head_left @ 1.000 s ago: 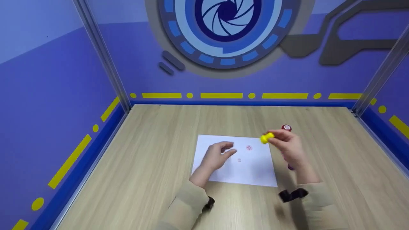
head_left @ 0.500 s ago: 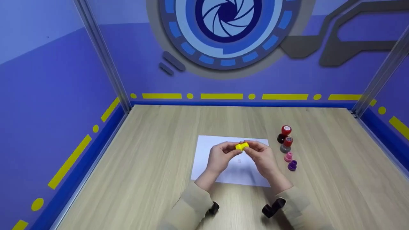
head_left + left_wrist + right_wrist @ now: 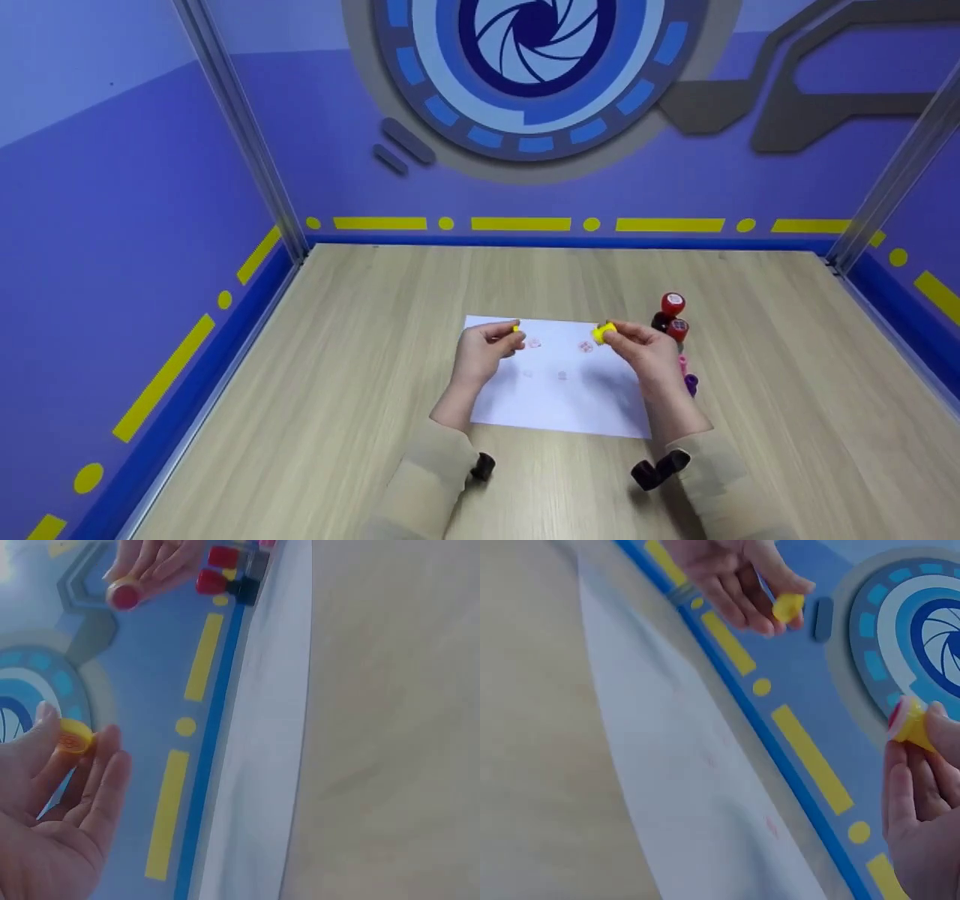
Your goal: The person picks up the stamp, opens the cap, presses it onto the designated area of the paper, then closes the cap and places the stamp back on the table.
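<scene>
My left hand [image 3: 478, 354] pinches a small yellow cap [image 3: 76, 736] between thumb and fingers, above the left part of the white paper [image 3: 555, 409]. My right hand [image 3: 646, 354] grips a yellow stamp [image 3: 604, 333] over the paper's right side. In the right wrist view a red face shows at the stamp's end [image 3: 907, 720], and it points away from the fingers. Cap and stamp are apart. Several faint red prints [image 3: 586, 346] mark the paper.
Right of the paper stand two red-and-dark stamps, one red stamp [image 3: 673, 303] behind another red stamp [image 3: 678, 328]. A pink stamp and a purple stamp [image 3: 691, 385] are partly hidden by my right hand. Blue panels [image 3: 420, 195] border the wooden table [image 3: 360, 360].
My right hand brought the yellow stamp left to my left hand, where both held it. Now the cap is off, and the hands have drawn apart with one piece each.
</scene>
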A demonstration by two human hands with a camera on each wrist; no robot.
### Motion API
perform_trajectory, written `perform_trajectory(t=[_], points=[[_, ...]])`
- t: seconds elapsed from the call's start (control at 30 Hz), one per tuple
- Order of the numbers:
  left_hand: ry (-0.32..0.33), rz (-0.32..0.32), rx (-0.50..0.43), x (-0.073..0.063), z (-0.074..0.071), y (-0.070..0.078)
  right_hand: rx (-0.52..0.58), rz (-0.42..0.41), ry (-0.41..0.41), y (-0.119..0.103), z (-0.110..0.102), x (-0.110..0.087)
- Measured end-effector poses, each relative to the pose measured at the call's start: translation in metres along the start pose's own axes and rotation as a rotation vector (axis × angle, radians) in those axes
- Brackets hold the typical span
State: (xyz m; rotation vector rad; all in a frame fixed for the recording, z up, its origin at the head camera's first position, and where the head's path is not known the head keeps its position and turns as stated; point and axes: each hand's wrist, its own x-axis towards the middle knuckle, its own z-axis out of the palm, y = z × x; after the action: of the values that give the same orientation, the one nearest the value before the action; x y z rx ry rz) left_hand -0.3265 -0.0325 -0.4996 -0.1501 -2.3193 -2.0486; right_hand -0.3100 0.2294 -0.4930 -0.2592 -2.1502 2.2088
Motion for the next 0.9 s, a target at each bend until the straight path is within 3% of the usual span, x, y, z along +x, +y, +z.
perform_trajectory(t=[0.13, 0.3, 0.5, 0.9], points=[[-0.004, -0.054, 0.08, 0.002, -0.007, -0.006, -0.345, -0.059, 0.023, 0.008, -0.001, 0.005], [-0.016, -0.07, 0.086, 0.004, -0.007, -0.011, -0.548, -0.131, -0.049, 0.02, 0.001, 0.008], [-0.02, -0.069, 0.101, 0.006, -0.005, -0.011, -0.681, -0.127, -0.114, 0.028, 0.002, 0.009], [-0.024, -0.082, 0.112, 0.004, -0.007, -0.009, -0.765, -0.097, -0.139, 0.025, 0.012, 0.006]])
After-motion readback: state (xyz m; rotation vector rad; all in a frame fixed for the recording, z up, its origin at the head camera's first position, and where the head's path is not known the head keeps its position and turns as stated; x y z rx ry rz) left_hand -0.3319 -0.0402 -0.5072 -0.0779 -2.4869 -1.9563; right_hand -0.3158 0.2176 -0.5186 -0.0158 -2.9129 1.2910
